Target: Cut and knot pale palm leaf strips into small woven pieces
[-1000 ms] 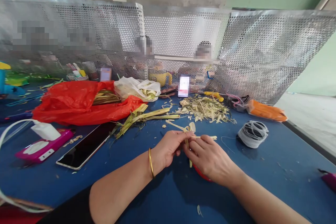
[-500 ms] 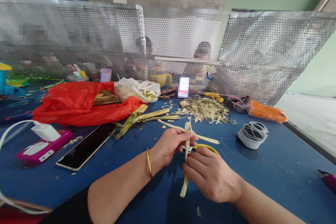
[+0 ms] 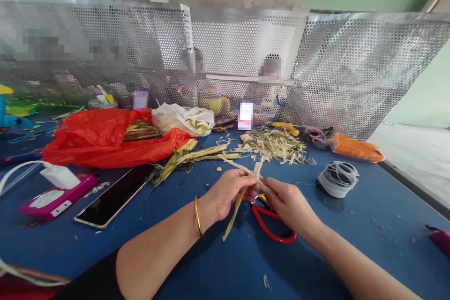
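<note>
My left hand (image 3: 230, 192), with a gold bangle at the wrist, pinches crossed pale dried plant strips (image 3: 235, 214) between thumb and fingers. One strip's tail hangs down and to the left, while a short folded end stands up above the thumb. Close by on the right, my right hand (image 3: 292, 204) has its fingers closed on the strip's right-hand part, which they mostly hide. Under the hands are scissors (image 3: 260, 223) with one red and one yellow handle loop; the blades are largely covered by my left fingers.
Pale shavings (image 3: 277, 146) lie heaped beyond my hands. Plant stalks (image 3: 193, 155) stick out beside a red plastic bag (image 3: 84, 136). A phone (image 3: 114, 199) and a purple power strip (image 3: 58, 199) lie left, a thread spool (image 3: 338, 179) right. A perforated metal screen (image 3: 242, 42) stands behind, people beyond it.
My right hand has moved from the downward strip end up to the right-hand part. That lower end has swung left, and the scissors' red loop has come into view.
</note>
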`<state>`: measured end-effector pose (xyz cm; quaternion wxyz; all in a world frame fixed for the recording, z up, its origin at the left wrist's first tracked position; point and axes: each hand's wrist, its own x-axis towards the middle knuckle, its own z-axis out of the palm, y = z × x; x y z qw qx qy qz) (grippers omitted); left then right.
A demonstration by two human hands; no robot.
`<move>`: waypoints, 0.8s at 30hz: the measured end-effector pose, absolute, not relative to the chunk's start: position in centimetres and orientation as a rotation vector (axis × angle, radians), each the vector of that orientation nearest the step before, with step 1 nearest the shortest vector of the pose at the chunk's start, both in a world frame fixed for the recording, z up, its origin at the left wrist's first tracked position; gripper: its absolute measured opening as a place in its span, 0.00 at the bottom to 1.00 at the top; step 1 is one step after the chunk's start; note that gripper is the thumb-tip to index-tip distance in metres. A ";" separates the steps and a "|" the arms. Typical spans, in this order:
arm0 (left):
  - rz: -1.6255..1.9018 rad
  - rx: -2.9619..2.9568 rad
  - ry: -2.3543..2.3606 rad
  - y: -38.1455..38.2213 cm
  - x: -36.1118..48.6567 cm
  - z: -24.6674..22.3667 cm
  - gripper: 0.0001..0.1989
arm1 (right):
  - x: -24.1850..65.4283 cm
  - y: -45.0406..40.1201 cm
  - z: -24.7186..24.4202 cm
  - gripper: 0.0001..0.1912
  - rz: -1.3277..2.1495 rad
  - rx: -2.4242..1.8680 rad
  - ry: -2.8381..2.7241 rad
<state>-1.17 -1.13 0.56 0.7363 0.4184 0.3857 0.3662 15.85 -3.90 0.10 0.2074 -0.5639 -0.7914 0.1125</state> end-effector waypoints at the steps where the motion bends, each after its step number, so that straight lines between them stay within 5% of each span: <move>1: 0.796 0.941 0.844 -1.2 -1.1 0.4 0.13 | 15.7 -4.0 0.0 0.18 0.376 -1.566 -2.184; 18: 0.792 1.141 1.005 -0.2 -1.8 0.9 0.16 | 16.3 -5.0 2.8 0.20 1.273 -1.355 -1.975; 20: 0.759 1.146 0.928 -0.2 -2.0 1.1 0.17 | 16.6 -4.9 3.0 0.20 1.094 -1.362 -2.055; 24: 0.693 1.117 0.822 -0.5 -2.1 1.4 0.21 | 17.1 -4.2 2.9 0.14 0.198 -1.420 -1.961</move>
